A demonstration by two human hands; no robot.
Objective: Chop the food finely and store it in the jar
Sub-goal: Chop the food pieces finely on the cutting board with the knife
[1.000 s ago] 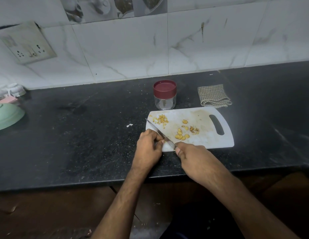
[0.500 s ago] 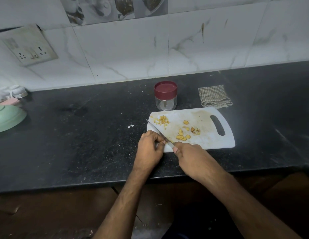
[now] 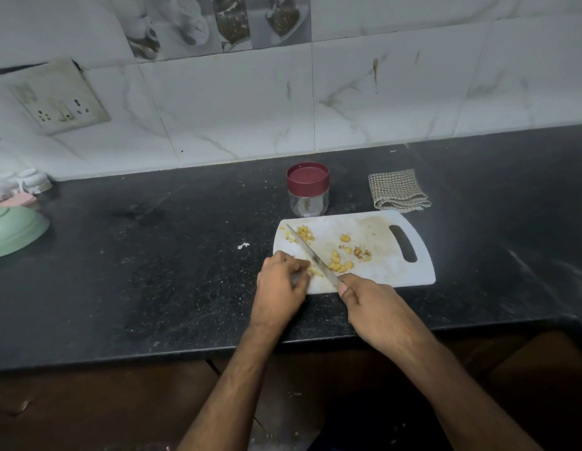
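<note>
Right hand (image 3: 374, 304) clamping knife (image 3: 310, 253), blade now nearer left hand (image 3: 283, 281) pinching food (image 3: 315, 272); jar (image 3: 308, 189) remaining closed.

The black stone counter (image 3: 153, 271) carries a white cutting board (image 3: 380, 271); at 12 o'clock of it a red-lidded jar (image 3: 308, 189), at 1 o'clock a checked cloth (image 3: 397, 190), far at 9 o'clock a green bowl (image 3: 14, 231).
</note>
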